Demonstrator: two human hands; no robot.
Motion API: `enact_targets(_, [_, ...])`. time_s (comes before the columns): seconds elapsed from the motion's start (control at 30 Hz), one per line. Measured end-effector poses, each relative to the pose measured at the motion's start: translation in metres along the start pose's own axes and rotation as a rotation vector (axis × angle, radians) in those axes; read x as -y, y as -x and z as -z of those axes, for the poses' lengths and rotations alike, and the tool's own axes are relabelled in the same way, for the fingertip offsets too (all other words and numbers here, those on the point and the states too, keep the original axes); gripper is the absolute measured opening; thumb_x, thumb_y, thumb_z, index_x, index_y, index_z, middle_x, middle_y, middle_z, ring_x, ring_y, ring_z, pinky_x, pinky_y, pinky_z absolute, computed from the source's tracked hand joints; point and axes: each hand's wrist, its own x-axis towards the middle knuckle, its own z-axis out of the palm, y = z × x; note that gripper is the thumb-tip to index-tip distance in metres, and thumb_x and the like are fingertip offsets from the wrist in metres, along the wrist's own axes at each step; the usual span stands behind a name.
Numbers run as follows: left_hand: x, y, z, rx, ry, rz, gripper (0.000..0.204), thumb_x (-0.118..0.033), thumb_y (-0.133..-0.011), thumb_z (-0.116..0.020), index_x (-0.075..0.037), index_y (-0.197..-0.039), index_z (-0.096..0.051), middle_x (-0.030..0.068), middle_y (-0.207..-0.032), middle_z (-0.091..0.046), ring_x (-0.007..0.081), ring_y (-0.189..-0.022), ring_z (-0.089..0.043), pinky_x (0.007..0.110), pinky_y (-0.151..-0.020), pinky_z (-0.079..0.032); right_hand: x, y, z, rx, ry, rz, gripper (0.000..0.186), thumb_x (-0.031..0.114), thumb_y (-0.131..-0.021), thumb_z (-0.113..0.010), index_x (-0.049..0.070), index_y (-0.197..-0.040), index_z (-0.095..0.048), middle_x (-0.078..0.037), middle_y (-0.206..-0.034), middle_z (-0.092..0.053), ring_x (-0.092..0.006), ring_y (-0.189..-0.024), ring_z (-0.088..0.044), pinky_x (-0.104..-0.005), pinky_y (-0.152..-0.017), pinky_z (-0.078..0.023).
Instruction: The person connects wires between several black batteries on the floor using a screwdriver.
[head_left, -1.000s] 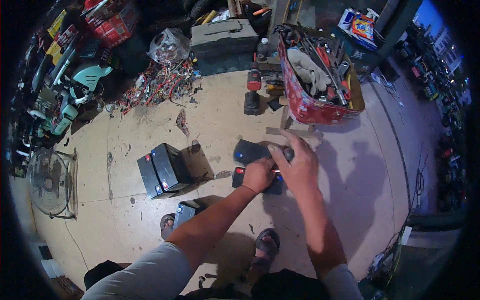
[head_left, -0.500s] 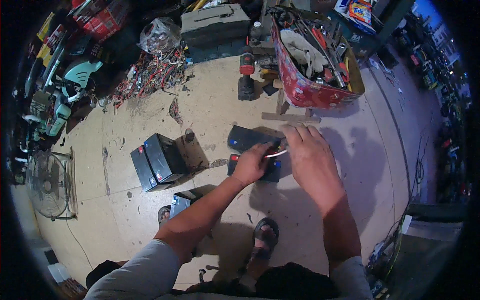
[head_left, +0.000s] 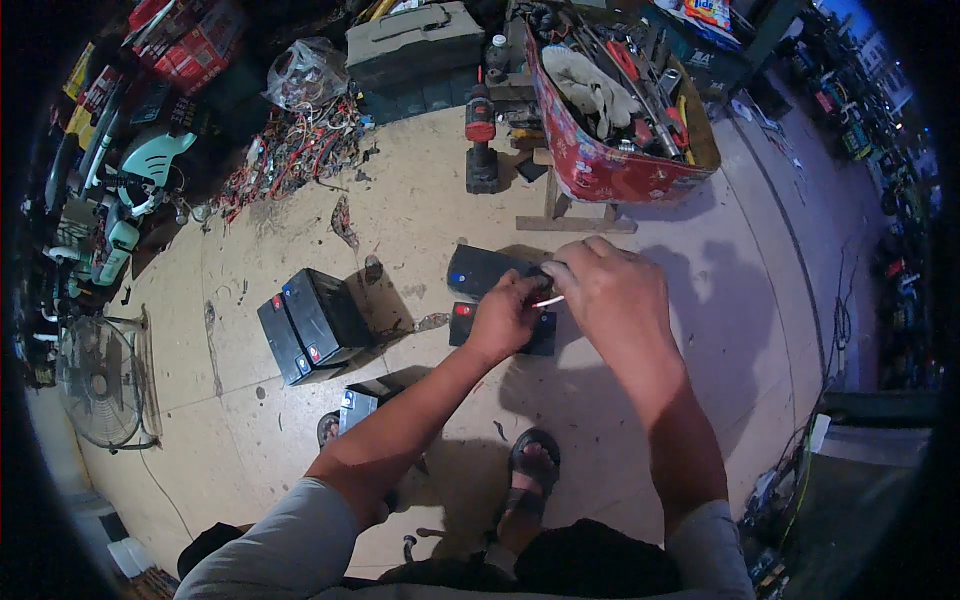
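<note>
Two black batteries lie on the floor in front of me, a far battery (head_left: pixel 476 268) with a blue terminal and a near battery (head_left: pixel 464 322) with a red one. Over their right ends my hands meet. My left hand (head_left: pixel 503 318) has its fingers closed on a short white wire (head_left: pixel 550 301). Its other end passes under my right hand (head_left: pixel 612 296), whose thumb and fingers pinch at a small dark piece (head_left: pixel 541 281) by my left fingertips. What that piece is, I cannot make out. Both hands partly cover the batteries.
Left of them stands a pair of black batteries (head_left: pixel 314 325); another battery (head_left: pixel 360 404) is by my left foot. Beyond are a red cordless drill (head_left: pixel 481 140), a red tool bin (head_left: pixel 630 180), a toolbox (head_left: pixel 415 60) and loose wires (head_left: pixel 290 160). A fan (head_left: pixel 102 385) stands left.
My right hand has moved left, closing its thumb and fingers near my left fingertips. Less of the white wire shows between the hands. The view has shifted slightly.
</note>
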Motion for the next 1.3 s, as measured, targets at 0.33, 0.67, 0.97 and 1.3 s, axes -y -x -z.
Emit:
enact_targets(0.33, [-0.009,-0.007,0.005,-0.003,-0.008,0.011,0.037,0.0,-0.083,-0.067,-0.008,-0.12,-0.071,0.0209,-0.104,-0.064,0.0419,-0.094,-0.066,0.048,-0.081,-0.055,-0.003,-0.002,-0.003,0.06,-0.028,-0.042,0.016,0.007,-0.09,-0.061,0.004,-0.105,-0.065,-0.016,-0.115,-0.062,-0.0347,-0.112,-0.062,-0.0444,-0.095,-0.053])
enact_targets(0.67, [0.002,-0.011,0.01,0.141,-0.163,-0.114,0.034,-0.009,-0.084,-0.07,-0.009,-0.118,-0.068,0.0203,-0.108,-0.069,0.0436,-0.09,-0.067,0.052,-0.076,-0.055,-0.005,-0.002,-0.005,-0.143,0.034,0.171,0.015,0.01,-0.091,-0.061,0.006,-0.105,-0.065,-0.012,-0.104,-0.067,-0.0319,-0.104,-0.067,-0.0429,-0.089,-0.054])
enact_targets(0.97, [0.007,-0.016,-0.002,0.135,-0.181,-0.079,0.019,-0.018,-0.085,-0.074,-0.007,-0.101,-0.073,0.0178,-0.091,-0.071,0.0399,-0.082,-0.069,0.049,-0.07,-0.055,-0.003,-0.002,-0.01,-0.127,0.076,0.116,0.018,0.012,-0.09,-0.065,0.006,-0.107,-0.065,-0.014,-0.104,-0.067,-0.0322,-0.091,-0.071,-0.0422,-0.08,-0.058])
enact_targets(1.3, [0.005,-0.003,0.011,0.112,-0.347,0.011,0.032,-0.024,-0.082,-0.078,-0.012,-0.112,-0.072,0.0132,-0.111,-0.069,0.0384,-0.085,-0.071,0.049,-0.073,-0.057,-0.012,-0.002,-0.007,-0.109,0.091,0.15,0.021,0.007,-0.087,-0.063,0.004,-0.108,-0.064,-0.019,-0.116,-0.062,-0.0346,-0.091,-0.072,-0.0423,-0.076,-0.059])
